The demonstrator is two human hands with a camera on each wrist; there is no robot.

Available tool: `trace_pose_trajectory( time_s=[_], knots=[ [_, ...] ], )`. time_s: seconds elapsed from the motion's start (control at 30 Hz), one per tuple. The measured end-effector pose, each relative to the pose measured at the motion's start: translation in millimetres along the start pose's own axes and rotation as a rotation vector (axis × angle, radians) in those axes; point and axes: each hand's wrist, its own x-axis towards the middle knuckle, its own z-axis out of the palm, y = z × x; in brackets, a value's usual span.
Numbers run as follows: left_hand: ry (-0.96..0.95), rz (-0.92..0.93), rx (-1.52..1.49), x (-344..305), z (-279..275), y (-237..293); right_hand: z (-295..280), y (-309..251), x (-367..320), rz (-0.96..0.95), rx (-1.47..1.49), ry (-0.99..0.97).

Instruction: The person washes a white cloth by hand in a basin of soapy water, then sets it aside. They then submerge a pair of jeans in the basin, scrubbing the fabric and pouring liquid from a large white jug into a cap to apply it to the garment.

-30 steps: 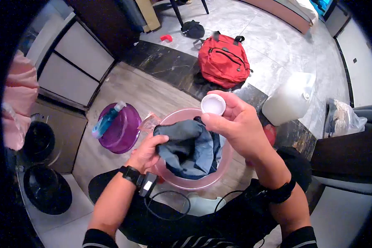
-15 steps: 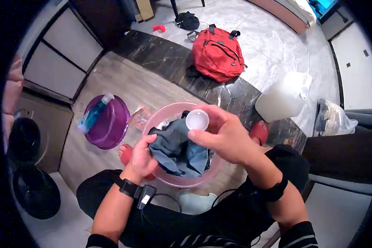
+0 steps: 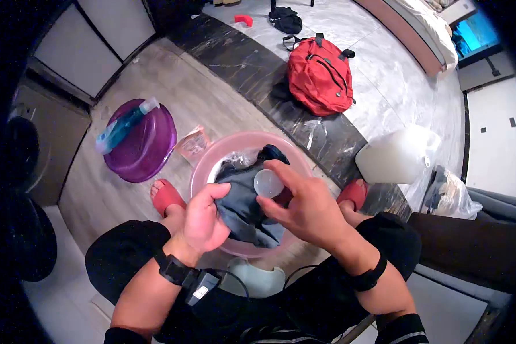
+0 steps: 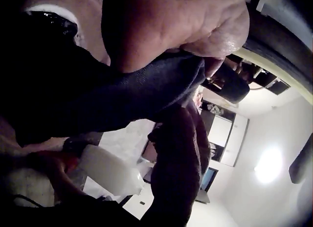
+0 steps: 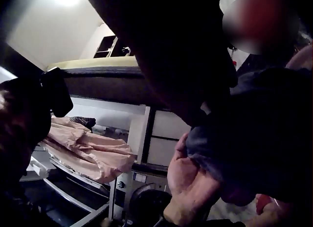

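In the head view, my left hand (image 3: 205,221) grips the near left side of a blue-grey cloth garment (image 3: 242,200), thumb on top of the fabric. My right hand (image 3: 307,209) pinches a small whitish cap (image 3: 268,183) between thumb and fingers, close over the garment. Beneath both hands is a pink basin (image 3: 200,172), with the garment bunched above it and something white and a darker cloth (image 3: 272,153) inside. The left wrist view shows the garment (image 4: 127,95) hanging dark from the left hand (image 4: 181,26).
To the left, a purple basin (image 3: 155,150) bears a bottle of blue liquid (image 3: 123,129). A small packet (image 3: 193,142) lies beside the pink basin. On the right stand a white jerrycan (image 3: 393,156) and a clear plastic bag (image 3: 453,195); a red backpack (image 3: 321,77) lies ahead. Red slippers (image 3: 167,195) flank the basin.
My right hand has brought the cap down and left over the garment, and its round face has tipped. My left hand keeps its hold on the cloth. The head view has shifted.
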Motion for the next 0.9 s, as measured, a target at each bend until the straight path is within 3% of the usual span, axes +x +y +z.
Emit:
trace_pose_trajectory(
  time_s=[0.3, 0.7, 0.9],
  knots=[
    [-0.098, 0.002, -0.021, 2.7, -8.6, -2.6, 5.2, -0.7, 1.9, -0.073, -0.125, 0.003],
    [-0.076, -0.01, -0.072, 3.5, -15.5, 4.8, -3.2, 3.5, -2.0, 0.152, 0.081, -0.065],
    [-0.031, 0.024, -0.063, 0.9, -9.6, 9.5, -3.8, 10.6, -2.5, 0.058, 0.003, -0.008]
  ],
)
